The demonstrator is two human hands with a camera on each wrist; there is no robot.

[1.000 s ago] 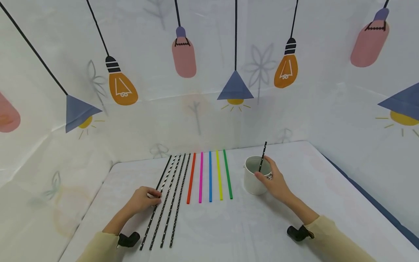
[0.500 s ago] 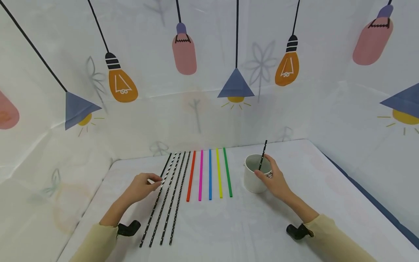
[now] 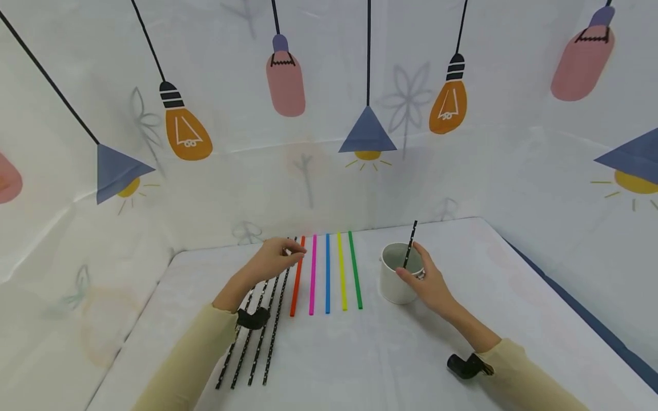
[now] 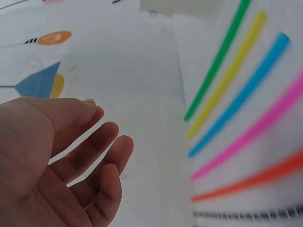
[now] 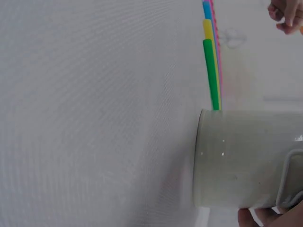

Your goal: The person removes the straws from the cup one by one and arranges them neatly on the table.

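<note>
My right hand (image 3: 433,290) grips a white mug (image 3: 392,286) at its rim and handle side. Inside leans a black patterned straw (image 3: 410,245), its top above the rim. In the right wrist view the mug (image 5: 241,161) appears sideways, with only fingertips (image 5: 267,216) showing at its handle. My left hand (image 3: 269,264) is over the far part of the straw row, its fingers loosely bent and holding nothing, as the left wrist view of the hand (image 4: 71,156) confirms. Beneath it lie several black-and-white patterned straws (image 3: 271,345), partly hidden by the hand and sleeve.
Right of the patterned straws lie single straws: red-orange (image 3: 296,288), pink (image 3: 312,279), blue (image 3: 327,277), yellow (image 3: 342,277) and green (image 3: 356,274). They lie between the patterned row and the mug. A lamp-printed sheet (image 3: 319,194) stands behind the white table (image 3: 380,365).
My left hand has moved from the left side of the patterned straws, away and to the right, to near the red-orange straw. My right hand stays on the mug.
</note>
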